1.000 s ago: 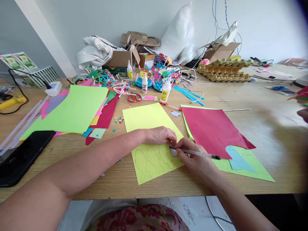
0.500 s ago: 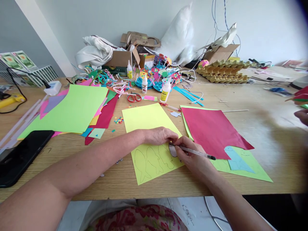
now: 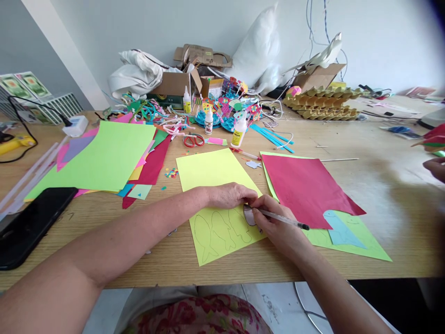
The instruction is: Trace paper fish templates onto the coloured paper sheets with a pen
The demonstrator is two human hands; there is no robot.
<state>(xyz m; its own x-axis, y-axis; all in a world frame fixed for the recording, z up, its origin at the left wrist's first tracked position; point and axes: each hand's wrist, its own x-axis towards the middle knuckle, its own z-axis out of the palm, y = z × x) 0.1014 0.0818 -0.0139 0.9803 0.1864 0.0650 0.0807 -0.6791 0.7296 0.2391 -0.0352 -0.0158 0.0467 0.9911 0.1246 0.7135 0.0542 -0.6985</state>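
Observation:
My right hand (image 3: 274,217) is closed around a pen (image 3: 285,219), its tip end by a small grey-white cutout (image 3: 249,215) on the yellow sheet (image 3: 212,171). My left hand (image 3: 231,195) reaches across the sheet, its fingers bent down at the cutout's top edge, touching or nearly touching my right fingers. Whether those left fingers pinch the cutout is hidden. Several fish-like outlines are drawn in a row along the sheet's lower part, left of the cutout.
Red paper (image 3: 306,185) lies over green sheets at right. Coloured papers (image 3: 100,157) and a black phone (image 3: 34,222) are at left. Red scissors (image 3: 193,140) and glue bottles (image 3: 239,132) stand or lie behind. Another person's hand (image 3: 436,168) shows at the right edge.
The pen and my right hand have shifted very slightly. My left hand stays over the cutout.

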